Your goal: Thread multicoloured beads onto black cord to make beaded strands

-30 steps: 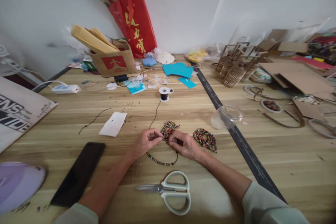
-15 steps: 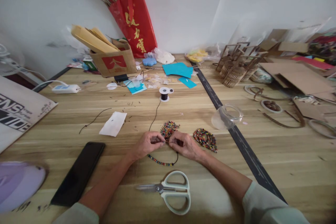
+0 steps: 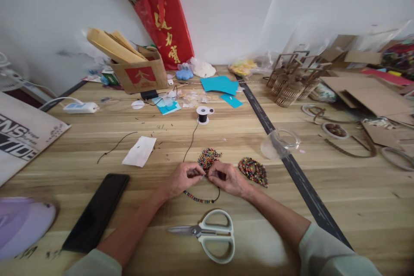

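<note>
My left hand and my right hand meet with pinched fingertips just in front of a pile of small multicoloured beads. Thin black cord runs from a spool down to my left hand. Below the hands, a beaded strand curves from under my left hand, and its bare black end rises to my right hand. Both hands are closed on the cord; whether a bead sits between the fingertips is too small to tell. Scissors lie nearer me, blades pointing left.
Right of my right hand lies a coiled bead string; beyond it is a clear plastic container. To the left are a black phone and white paper. A cardboard box, red bag and small woven baskets stand at the back.
My left fingertips have shifted very slightly right, toward my right fingertips. The beaded strand has moved only slightly; the hands keep their pinch.
</note>
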The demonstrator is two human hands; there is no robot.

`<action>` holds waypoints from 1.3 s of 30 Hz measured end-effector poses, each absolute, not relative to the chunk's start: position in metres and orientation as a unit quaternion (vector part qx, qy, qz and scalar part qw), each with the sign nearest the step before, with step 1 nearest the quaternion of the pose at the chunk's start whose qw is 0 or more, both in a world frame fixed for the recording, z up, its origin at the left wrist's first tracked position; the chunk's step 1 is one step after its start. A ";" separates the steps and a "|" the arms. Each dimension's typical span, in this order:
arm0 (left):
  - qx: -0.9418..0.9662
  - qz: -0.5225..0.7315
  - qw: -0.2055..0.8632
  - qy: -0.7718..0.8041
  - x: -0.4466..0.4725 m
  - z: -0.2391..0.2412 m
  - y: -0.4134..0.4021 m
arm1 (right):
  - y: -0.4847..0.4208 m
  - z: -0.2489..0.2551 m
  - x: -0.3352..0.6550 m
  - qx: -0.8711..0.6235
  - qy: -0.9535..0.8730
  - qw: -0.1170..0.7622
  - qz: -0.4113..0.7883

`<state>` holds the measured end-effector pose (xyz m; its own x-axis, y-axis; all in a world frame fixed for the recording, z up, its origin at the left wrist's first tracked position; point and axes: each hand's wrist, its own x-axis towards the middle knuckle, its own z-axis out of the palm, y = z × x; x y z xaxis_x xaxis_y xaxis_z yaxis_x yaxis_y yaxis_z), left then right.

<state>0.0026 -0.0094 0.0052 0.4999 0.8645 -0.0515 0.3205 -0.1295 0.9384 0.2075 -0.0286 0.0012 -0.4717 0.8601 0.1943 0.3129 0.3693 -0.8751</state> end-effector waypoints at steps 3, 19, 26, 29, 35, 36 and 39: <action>0.702 0.266 0.508 0.423 0.003 0.005 -0.010 | -0.028 0.001 0.208 -0.388 -0.761 0.331 0.402; 0.704 0.263 0.505 0.424 0.004 0.007 -0.010 | -0.028 0.000 0.208 -0.380 -0.773 0.330 0.386; 0.709 0.262 0.503 0.420 0.004 0.008 -0.010 | -0.027 -0.003 0.208 -0.381 -0.769 0.334 0.389; 0.709 0.261 0.500 0.424 0.004 0.009 -0.010 | -0.027 -0.002 0.208 -0.380 -0.770 0.334 0.389; 0.709 0.261 0.500 0.424 0.004 0.007 -0.010 | -0.028 0.000 0.208 -0.381 -0.767 0.332 0.394; 0.709 0.260 0.500 0.424 0.004 0.007 -0.010 | -0.028 0.000 0.208 -0.382 -0.767 0.332 0.395; 0.709 0.259 0.502 0.423 0.004 0.006 -0.010 | -0.028 0.000 0.207 -0.380 -0.770 0.333 0.390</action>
